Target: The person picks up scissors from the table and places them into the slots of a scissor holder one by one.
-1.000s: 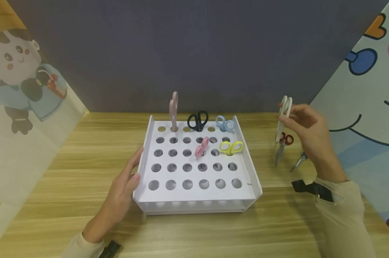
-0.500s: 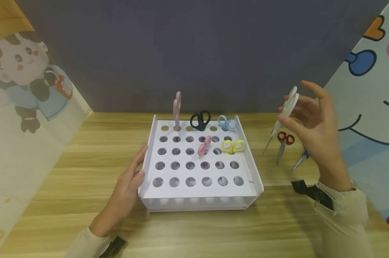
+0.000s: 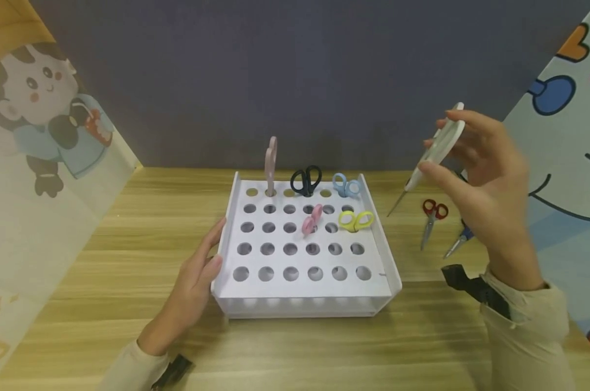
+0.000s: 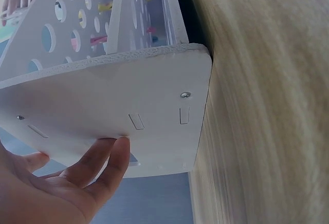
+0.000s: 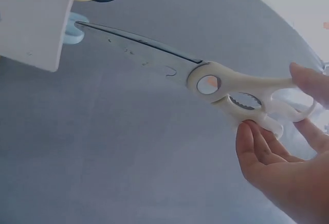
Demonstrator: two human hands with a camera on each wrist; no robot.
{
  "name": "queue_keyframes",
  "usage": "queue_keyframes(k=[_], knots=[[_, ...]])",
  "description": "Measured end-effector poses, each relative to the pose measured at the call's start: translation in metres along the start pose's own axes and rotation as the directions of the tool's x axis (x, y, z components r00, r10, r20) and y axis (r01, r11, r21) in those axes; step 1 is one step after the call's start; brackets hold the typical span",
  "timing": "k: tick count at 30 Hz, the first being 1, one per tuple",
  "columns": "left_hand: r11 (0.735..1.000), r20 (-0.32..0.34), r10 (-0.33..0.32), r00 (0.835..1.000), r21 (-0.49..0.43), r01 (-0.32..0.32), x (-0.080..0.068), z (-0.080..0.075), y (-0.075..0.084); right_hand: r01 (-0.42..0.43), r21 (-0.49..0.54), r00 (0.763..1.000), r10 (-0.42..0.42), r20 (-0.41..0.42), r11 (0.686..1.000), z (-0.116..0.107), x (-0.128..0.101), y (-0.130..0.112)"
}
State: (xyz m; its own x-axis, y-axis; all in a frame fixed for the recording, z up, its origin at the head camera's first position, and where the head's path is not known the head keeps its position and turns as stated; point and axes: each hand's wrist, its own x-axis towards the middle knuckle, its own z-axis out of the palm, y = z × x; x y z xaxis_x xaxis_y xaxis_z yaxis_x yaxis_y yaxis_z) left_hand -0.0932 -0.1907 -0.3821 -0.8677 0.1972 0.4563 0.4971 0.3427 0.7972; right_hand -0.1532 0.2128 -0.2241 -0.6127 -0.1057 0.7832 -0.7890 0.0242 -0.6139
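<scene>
Raised to the right of the white rack (image 3: 275,289), my right hand (image 3: 497,179) grips a large pair of white-handled scissors (image 3: 414,179) by the handles. Their blades look closed and slant down to the left, toward the rack. In the right wrist view, thumb and fingers hold the handle loops, and the blade tip overlaps the light blue handles beyond. My left hand (image 3: 192,282) rests its fingers against the rack's left side panel (image 4: 103,100). Standing in rack holes are mauve scissors (image 3: 270,165), black scissors (image 3: 307,189), light blue scissors (image 3: 343,187), pink scissors (image 3: 308,224) and yellow scissors (image 3: 355,226).
Red-handled scissors (image 3: 428,225) and blue-handled scissors (image 3: 463,237) lie on the wooden table (image 3: 305,353) right of the rack. A dark grey wall (image 3: 295,81) rises behind, with cartoon-printed panels on both sides. The rack's front rows have unfilled holes.
The white-handled scissors have risen and tilted, from nearly upright to slanting with the tip toward the rack. My right hand has lifted with them. The left hand stays at the rack's side.
</scene>
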Motion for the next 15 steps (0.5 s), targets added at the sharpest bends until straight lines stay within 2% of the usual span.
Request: queue_keyframes(k=[6, 15], knots=[[1.0, -0.002, 0.0, 1.0, 0.001, 0.0, 0.0, 0.0, -0.001, 0.029, 0.006, 1.0, -0.029, -0.004, 1.0, 0.018, 0.008, -0.015], [1.0, 0.007, 0.008, 1.0, -0.003, -0.008, 0.0, 0.0, -0.001, 0.057, 0.133, 0.998, -0.061, 0.031, 0.989, 0.04, 0.018, -0.019]])
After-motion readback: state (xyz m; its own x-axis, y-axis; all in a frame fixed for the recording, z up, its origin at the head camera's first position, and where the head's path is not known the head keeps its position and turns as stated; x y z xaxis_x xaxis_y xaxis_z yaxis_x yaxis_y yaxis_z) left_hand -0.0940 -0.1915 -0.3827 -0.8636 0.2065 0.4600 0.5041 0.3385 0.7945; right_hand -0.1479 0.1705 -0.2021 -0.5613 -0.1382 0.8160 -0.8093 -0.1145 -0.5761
